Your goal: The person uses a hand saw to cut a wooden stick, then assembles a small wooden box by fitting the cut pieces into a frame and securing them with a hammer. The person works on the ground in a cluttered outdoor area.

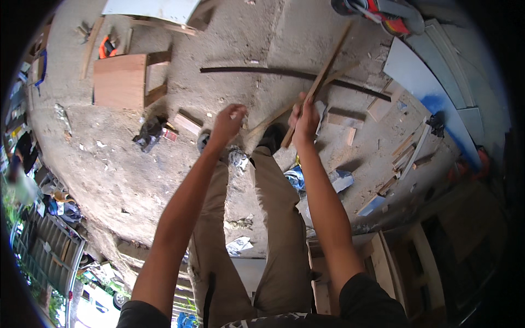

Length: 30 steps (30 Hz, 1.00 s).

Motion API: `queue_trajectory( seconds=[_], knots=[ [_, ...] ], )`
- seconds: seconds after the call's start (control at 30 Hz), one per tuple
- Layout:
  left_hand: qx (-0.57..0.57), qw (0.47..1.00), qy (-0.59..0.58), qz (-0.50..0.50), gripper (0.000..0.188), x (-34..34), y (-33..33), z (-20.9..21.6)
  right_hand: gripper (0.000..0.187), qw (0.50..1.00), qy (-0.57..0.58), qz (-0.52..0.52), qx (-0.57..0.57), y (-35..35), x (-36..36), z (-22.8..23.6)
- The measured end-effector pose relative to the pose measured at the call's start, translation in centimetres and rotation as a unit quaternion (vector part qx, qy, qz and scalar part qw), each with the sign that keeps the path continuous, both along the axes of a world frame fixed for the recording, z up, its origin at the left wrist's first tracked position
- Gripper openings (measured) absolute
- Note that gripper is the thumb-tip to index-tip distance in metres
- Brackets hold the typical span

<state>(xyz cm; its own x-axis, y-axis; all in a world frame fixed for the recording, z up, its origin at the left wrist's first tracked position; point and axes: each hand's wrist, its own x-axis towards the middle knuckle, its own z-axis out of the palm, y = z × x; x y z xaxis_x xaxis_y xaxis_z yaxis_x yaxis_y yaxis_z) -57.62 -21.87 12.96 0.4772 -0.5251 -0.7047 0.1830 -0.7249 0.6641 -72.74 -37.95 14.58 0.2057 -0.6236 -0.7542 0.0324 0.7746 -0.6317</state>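
My right hand (304,120) grips a long thin wooden strip (322,74) near its lower end; the strip slants up and to the right above the dusty ground. My left hand (228,121) is raised beside it, a hand's width to the left, with the fingers curled and nothing visible in it. Both forearms reach forward over my legs in tan trousers (273,218), and my feet stand on the ground just below the hands.
A wooden box (123,79) lies at the upper left. A long dark curved strip (273,72) crosses the ground ahead. Offcuts and slats (407,150) are scattered on the right, next to a pale blue-edged board (424,87). A red power tool (377,12) sits at the top.
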Motion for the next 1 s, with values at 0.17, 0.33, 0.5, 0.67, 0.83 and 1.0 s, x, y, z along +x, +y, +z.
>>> queue_trajectory(
  seconds=[0.17,0.33,0.5,0.67,0.83,1.0],
  knots=[
    [-0.136,0.941,0.252,0.178,0.047,0.7,-6.4,14.7,0.054,0.961,-0.121,0.239,0.064,3.0,0.5,14.2],
    [-0.178,0.912,0.213,0.301,0.034,2.2,-7.9,23.2,0.054,0.903,-0.139,0.391,0.106,1.7,2.1,22.0],
    [-0.178,0.881,0.141,0.414,0.027,4.1,-4.2,24.7,0.043,0.894,-0.009,0.444,-0.054,2.4,6.7,25.4],
    [-0.066,0.902,0.039,0.426,0.037,8.8,0.6,26.3,0.046,0.717,0.105,0.643,-0.246,4.0,12.2,25.9],
    [-0.144,0.745,0.186,0.625,0.046,14.5,5.6,21.5,0.046,0.698,0.115,0.656,-0.264,5.5,19.6,24.6],
    [-0.139,0.774,0.160,0.597,0.034,22.2,12.2,20.2,0.048,0.612,0.185,0.704,-0.309,5.8,29.9,23.1]
  ],
)
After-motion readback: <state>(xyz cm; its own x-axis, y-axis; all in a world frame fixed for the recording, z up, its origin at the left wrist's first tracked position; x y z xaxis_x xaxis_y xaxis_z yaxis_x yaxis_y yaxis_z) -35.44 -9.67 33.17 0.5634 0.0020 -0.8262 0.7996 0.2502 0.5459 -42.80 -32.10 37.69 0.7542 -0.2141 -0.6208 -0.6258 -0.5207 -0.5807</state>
